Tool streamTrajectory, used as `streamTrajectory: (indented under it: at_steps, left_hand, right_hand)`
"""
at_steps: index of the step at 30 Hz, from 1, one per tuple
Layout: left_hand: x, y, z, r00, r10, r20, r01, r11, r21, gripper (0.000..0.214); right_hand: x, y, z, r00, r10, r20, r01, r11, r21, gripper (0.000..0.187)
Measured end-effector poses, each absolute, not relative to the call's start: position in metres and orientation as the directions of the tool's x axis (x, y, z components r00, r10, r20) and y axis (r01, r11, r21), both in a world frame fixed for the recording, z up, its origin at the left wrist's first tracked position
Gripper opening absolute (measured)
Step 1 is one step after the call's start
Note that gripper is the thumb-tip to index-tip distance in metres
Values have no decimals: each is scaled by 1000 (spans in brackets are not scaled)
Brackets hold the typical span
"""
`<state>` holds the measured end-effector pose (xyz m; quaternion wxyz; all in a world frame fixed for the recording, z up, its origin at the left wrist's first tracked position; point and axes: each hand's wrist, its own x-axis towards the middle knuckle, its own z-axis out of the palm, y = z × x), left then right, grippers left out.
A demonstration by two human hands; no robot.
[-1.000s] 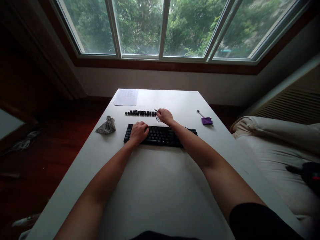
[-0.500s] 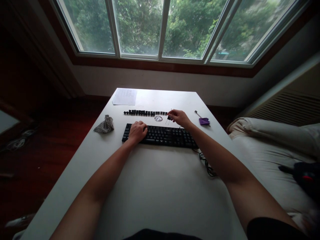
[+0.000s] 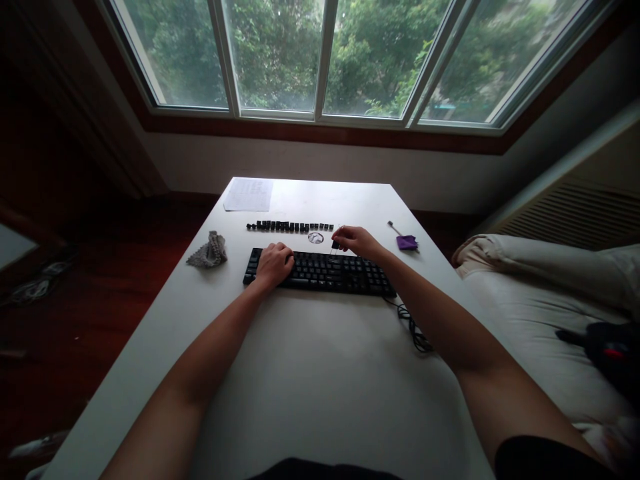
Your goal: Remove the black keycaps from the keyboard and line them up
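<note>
A black keyboard (image 3: 325, 272) lies across the white table. My left hand (image 3: 274, 264) is laid over its left end, fingers curled onto it and holding it. In my right hand (image 3: 355, 240), thumb and fingers pinch a wire keycap puller (image 3: 335, 245) with a small dark body. Its thin wires point down over the keyboard's back edge, right of the middle; whether they touch a key I cannot tell. Behind the keyboard stands a row of loose black keycaps (image 3: 285, 226). A small round pale item (image 3: 315, 237) lies between that row and the keyboard.
A crumpled grey cloth (image 3: 209, 251) sits at the left, a printed sheet (image 3: 249, 194) at the back left. To the right are a purple cloth (image 3: 407, 243) and a small brush (image 3: 394, 227). The coiled cable (image 3: 419, 337) lies near the right table edge.
My right hand has moved slightly left and toward me with the keycap puller, bringing its wires from behind the keyboard to over its back edge. My left hand stays put.
</note>
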<state>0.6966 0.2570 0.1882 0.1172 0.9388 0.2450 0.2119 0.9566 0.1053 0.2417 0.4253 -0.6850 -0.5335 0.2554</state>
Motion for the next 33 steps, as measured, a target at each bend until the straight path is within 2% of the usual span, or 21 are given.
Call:
streamTrajectory:
  at_steps: [8,10,13,15,20,23,27,30,33]
  left_hand:
    - [695,255,192,794,495,352,403,-863,305,21]
    - [695,255,193,793,502,346,411,-859,304,21]
    - [696,255,194,792,508,337,419,-855,305,20]
    - [697,255,193,792,506,340,417,-857,304,20]
    - [696,255,190,788,498,362,410,-863,295,20]
    - [696,255,190,792,492,361,406,-866,292,20]
    - [697,254,190,792,493,360,409,-866,288,19]
    - [698,254,190,788,497,363,413,-864,287,19]
    - [698,254,189,789,494,365,409,-866,288,19]
  right_hand:
    - [965,126,226,272,962,-10,456,-138,-879,24]
    - [965,127,225,287,958,20,427,-110,-897,28]
    - [963,123,227,369,918,142,361,-1,-933,31]
    - [962,118,229,403,898,176,379,11,-925,31]
    - [960,100,232,393,919,40,607,-227,-762,23]
    - [961,91,231,402,915,-39,633,-309,-710,32]
    - [962,85,228,386,920,-68,539,-285,-793,41]
    - [957,83,230,395,917,-60,426,-241,-872,27]
    - [950,79,233,387,918,-88,228,-188,-955,14]
